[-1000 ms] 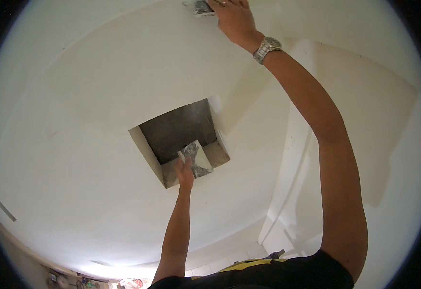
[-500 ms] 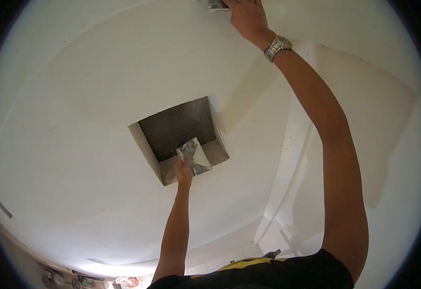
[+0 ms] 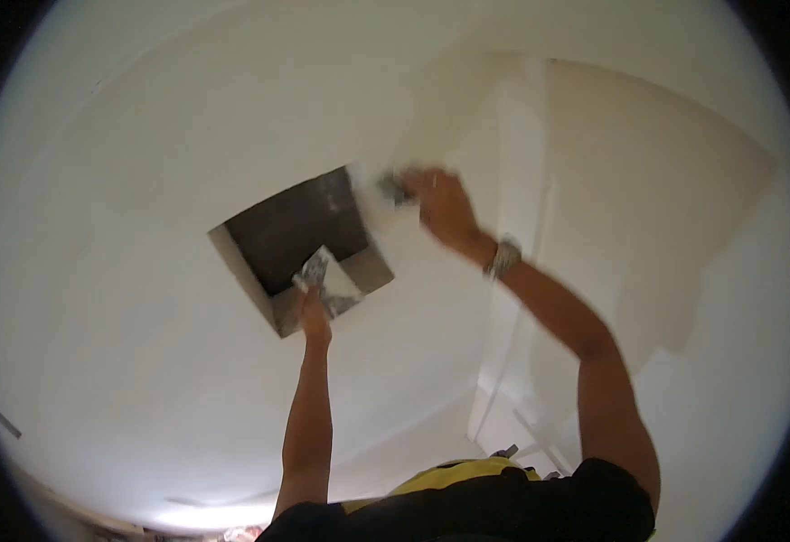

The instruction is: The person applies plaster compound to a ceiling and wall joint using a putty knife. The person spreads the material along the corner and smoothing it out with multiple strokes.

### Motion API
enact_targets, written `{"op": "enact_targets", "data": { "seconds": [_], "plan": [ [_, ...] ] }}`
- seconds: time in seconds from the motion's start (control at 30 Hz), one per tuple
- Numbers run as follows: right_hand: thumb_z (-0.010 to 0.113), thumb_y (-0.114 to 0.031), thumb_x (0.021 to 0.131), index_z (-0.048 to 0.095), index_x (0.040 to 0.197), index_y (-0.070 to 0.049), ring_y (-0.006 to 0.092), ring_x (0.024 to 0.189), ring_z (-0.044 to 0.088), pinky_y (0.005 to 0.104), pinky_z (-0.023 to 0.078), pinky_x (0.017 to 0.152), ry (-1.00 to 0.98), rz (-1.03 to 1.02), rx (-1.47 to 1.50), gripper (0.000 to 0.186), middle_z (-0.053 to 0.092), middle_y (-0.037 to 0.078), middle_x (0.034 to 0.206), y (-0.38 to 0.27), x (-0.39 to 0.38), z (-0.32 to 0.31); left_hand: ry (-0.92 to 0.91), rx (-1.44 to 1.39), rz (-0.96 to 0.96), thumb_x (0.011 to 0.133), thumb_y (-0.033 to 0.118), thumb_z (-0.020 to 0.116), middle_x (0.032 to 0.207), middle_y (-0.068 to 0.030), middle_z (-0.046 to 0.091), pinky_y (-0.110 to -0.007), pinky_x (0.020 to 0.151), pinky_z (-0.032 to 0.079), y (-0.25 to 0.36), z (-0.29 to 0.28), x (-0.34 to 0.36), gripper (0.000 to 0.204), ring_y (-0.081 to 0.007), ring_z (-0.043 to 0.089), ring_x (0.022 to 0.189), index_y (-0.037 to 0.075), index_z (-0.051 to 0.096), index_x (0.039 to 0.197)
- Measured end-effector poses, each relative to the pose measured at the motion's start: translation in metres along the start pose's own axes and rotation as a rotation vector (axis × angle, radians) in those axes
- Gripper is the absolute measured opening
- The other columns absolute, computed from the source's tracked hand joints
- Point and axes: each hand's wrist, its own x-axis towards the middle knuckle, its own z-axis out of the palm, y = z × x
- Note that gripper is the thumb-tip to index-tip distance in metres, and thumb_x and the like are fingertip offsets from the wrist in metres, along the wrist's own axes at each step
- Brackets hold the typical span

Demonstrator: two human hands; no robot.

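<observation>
My left hand (image 3: 315, 316) grips a flat, putty-smeared plastering blade (image 3: 338, 278) with a pale load of putty on its face. This blade stands in front of the lower part of a square recess (image 3: 300, 226) with a dark grey back. Up and to the right, my right hand (image 3: 449, 210) is closed on a putty knife (image 3: 393, 188), which is smeared by motion. The knife is at the white surface (image 3: 381, 212) just beyond the recess's upper right corner; whether its edge touches cannot be made out.
Beige, smoother-looking patches (image 3: 445, 104) lie on the white surface above and to the right. A raised vertical strip (image 3: 523, 135) runs right of the recess. A bright glow (image 3: 214, 515) and some clutter sit along the lower left edge.
My right hand has come down and left with the putty knife, from the top edge of the view to beside the recess. My left hand still holds its blade before the recess.
</observation>
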Motion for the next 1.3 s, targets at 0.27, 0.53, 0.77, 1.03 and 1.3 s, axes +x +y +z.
{"op": "enact_targets", "data": {
  "seconds": [0.27,0.53,0.77,1.03,1.3],
  "plan": [
    [0.056,0.013,0.072,0.039,0.142,-0.010,0.0269,0.138,0.034,0.0389,0.028,0.116,-0.546,-0.117,0.511,0.076,0.039,0.010,0.147,-0.080,-0.181,0.009,-0.427,0.013,-0.320,0.095,0.018,0.052,0.118,-0.0082,0.059,-0.033,0.089,0.050,-0.055,-0.006,-0.181,0.031,-0.0179,0.057,0.108,0.004,0.052,0.122],
    [0.060,0.003,0.079,0.042,0.139,-0.005,0.0280,0.133,0.041,0.0390,0.033,0.112,-0.623,-0.337,0.173,0.063,0.044,0.013,0.142,-0.039,-0.229,0.000,-0.187,-0.457,-0.596,0.094,0.028,0.050,0.078,0.0044,0.058,-0.023,0.048,0.042,-0.014,-0.031,-0.201,0.022,-0.0081,0.053,0.060,0.013,0.059,0.106],
    [0.057,-0.038,0.096,0.055,0.118,0.003,0.0115,0.083,0.056,0.0255,0.048,0.074,-0.666,0.962,1.455,0.047,0.063,0.004,0.095,-0.044,-0.231,-0.003,-0.352,-0.564,-0.486,0.095,0.029,0.052,0.118,-0.0109,0.061,-0.040,0.091,0.052,0.015,-0.010,-0.219,0.043,-0.0231,0.062,0.105,0.004,0.048,0.129],
    [0.065,-0.033,0.090,0.060,0.116,0.001,0.0121,0.087,0.057,0.0315,0.049,0.080,-0.919,0.949,1.154,0.043,0.064,0.003,0.098,-0.047,-0.269,0.014,-0.288,-0.580,-0.183,0.096,0.035,0.049,0.121,-0.0052,0.057,-0.036,0.085,0.051,0.037,-0.031,-0.215,0.048,-0.0200,0.057,0.106,0.008,0.044,0.136],
    [0.056,-0.015,0.090,0.060,0.109,0.003,0.0195,0.091,0.059,0.0347,0.048,0.083,-0.137,1.200,1.426,0.026,0.064,0.008,0.101,-0.108,-0.228,-0.035,0.030,-0.186,0.018,0.100,0.022,0.048,0.111,-0.0041,0.055,-0.030,0.085,0.046,0.084,-0.017,-0.205,0.029,-0.0150,0.053,0.098,0.003,0.050,0.122]
  ]
}}
